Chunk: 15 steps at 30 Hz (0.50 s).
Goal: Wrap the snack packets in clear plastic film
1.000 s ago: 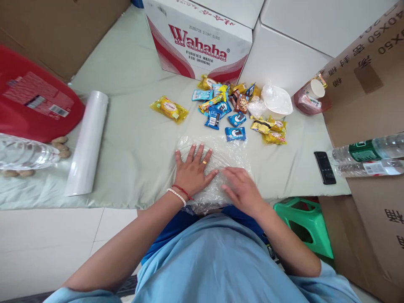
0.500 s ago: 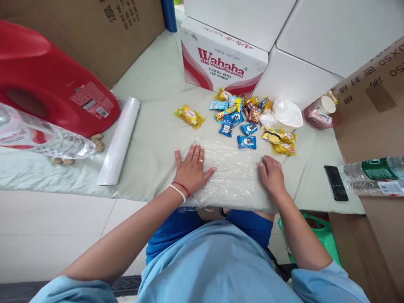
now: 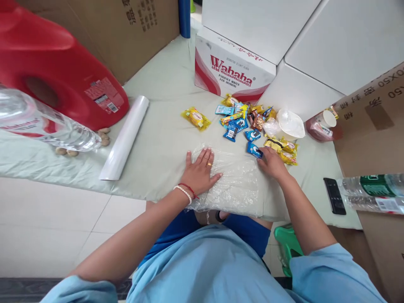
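Note:
My left hand lies flat with fingers spread on the left part of a clear plastic sheet, which is wrinkled and spread at the table's front edge. At the sheet's upper right corner, my right hand pinches the right end of a small blue snack packet, which looks slightly tilted. Another blue packet lies just beyond it. Yellow-wrapped snacks sit right beside my right hand. Behind them is a pile of mixed snack packets, with one yellow packet apart on the left.
A white plastic roll lies at left, near a red jug and a large water bottle. A Wahaha carton and a white bowl stand behind. At right are a phone and bottles.
My right hand has moved forward from the table beside the sheet to the nearest blue packet and taken its end. That packet has tilted. My left hand stays flat; the camera view has shifted slightly.

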Motion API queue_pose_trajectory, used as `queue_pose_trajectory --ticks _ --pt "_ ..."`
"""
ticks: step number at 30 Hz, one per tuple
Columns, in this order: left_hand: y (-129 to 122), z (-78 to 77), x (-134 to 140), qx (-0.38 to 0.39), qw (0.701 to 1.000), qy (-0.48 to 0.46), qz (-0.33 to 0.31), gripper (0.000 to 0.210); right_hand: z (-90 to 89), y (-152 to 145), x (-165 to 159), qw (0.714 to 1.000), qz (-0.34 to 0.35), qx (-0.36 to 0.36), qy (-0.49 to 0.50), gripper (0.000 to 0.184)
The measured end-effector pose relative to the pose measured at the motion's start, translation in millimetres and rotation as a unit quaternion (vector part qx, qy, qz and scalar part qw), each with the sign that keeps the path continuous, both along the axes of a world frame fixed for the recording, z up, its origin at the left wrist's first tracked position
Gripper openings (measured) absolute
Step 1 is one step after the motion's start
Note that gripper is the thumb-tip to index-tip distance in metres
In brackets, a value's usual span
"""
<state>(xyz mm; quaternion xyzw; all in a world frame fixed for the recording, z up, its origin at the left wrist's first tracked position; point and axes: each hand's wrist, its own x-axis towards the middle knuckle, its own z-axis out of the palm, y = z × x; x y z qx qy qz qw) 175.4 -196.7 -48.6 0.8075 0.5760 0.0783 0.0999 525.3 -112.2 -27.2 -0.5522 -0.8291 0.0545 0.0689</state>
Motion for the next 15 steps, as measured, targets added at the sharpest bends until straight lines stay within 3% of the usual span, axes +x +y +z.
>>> queue_pose_trajectory --ticks 5,9,12,15 --pt "-2 -1.0 -2 0.009 1.000 0.005 -0.004 0.083 -15.3 -24 29 0.996 -0.041 0.023 0.078 0.051" --pt "-1 -2.4 -1 0.016 1.000 0.011 -0.011 0.083 -14.5 -19 21 0.994 -0.020 0.037 0.103 0.055" --pt "-1 -1.8 0 0.019 1.000 0.005 -0.006 0.082 -8.6 -11 11 0.994 0.005 0.017 0.105 0.048" --pt "-1 0.8 2 0.012 1.000 -0.008 -0.001 0.080 -3.0 -7 16 0.987 -0.084 0.032 0.134 0.047"
